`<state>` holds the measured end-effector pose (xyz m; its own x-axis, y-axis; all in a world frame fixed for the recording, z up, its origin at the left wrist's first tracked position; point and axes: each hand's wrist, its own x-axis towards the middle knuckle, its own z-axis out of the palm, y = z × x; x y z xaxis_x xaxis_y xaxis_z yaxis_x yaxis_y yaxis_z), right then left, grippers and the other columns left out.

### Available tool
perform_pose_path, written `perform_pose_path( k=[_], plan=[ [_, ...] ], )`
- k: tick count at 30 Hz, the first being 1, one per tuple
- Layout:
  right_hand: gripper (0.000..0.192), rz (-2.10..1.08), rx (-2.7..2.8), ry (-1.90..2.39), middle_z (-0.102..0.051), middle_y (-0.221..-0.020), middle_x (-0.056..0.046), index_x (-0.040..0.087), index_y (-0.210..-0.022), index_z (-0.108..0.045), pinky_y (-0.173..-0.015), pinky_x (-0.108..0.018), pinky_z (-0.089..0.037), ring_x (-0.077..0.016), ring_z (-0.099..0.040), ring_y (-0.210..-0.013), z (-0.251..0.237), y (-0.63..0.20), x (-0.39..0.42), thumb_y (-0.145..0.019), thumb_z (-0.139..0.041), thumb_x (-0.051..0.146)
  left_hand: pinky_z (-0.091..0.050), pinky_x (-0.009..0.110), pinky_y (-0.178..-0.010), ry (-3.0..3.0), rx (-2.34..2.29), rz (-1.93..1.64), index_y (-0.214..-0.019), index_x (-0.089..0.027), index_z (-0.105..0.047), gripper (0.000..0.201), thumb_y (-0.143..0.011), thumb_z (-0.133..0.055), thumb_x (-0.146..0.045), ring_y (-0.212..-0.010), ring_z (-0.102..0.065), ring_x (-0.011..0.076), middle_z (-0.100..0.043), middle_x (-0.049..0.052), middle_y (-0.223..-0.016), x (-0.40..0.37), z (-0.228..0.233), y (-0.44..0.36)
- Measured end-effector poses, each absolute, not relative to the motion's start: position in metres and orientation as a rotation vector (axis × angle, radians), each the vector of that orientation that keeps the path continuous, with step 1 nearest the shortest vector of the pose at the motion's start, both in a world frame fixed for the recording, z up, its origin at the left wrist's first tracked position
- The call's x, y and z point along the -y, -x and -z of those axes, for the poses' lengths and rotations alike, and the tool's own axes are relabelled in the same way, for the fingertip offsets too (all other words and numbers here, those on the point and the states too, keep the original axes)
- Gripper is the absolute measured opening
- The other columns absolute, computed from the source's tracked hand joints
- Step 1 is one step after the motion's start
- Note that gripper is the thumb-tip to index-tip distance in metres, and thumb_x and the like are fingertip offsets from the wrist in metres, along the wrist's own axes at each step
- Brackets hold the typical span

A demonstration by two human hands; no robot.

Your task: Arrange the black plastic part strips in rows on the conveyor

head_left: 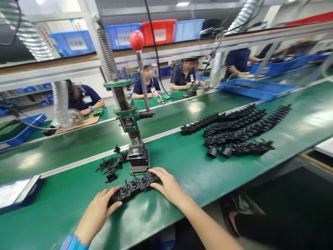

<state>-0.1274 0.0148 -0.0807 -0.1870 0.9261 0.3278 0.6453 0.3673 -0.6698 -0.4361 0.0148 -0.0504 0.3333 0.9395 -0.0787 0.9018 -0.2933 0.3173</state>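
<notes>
A row of black plastic parts (134, 185), set side by side, lies on the green bench in front of the hand press (139, 158). My left hand (100, 210) grips the row's left end between thumb and fingers. At its right end, my right hand (166, 184) closes on it the same way, just below the press's base. The press has a lever with a red ball knob (136, 40). Several loose black parts (111, 166) are scattered left of the press base. A blue wristband (74, 242) is on my left wrist.
Several long rows of black parts (234, 128) stand on the bench to the right. Two black cylindrical parts (212, 151) face me there. At the left edge is a blue tray with white sheets (15, 192). Co-workers (183, 74) sit across the green conveyor belt (161, 113).
</notes>
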Motion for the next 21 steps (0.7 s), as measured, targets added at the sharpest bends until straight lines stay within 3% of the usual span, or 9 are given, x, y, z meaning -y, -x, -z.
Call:
perform_pose_path(
  k=[16, 21],
  plan=[
    [0.052, -0.355, 1.76, 1.491, -0.06, -0.134, -0.004, 0.03, -0.137, -0.055, -0.108, -0.032, -0.051, -0.0147, -0.06, -0.122, 0.079, -0.021, -0.001, -0.087, -0.068, 0.028, -0.052, 0.041, -0.097, -2.572, -1.535, -0.116, -0.141, -0.027, -0.052, 0.047, -0.098, -0.044, -0.045, -0.114, -0.063, 0.0281, -0.066, 0.008, -0.128, -0.038, 0.048, 0.273],
    [0.05, -0.092, 1.633, 1.61, -0.061, -0.13, -0.007, 0.029, -0.137, -0.056, -0.104, -0.034, -0.053, -0.0176, -0.061, -0.118, 0.08, -0.069, 0.012, -0.089, -0.065, 0.041, -0.053, 0.045, -0.09, -2.886, -1.548, -0.497, -0.143, -0.024, -0.047, 0.062, -0.094, -0.049, -0.061, -0.107, -0.065, 0.0326, -0.067, 0.012, -0.122, -0.032, 0.029, 0.253]
  ],
)
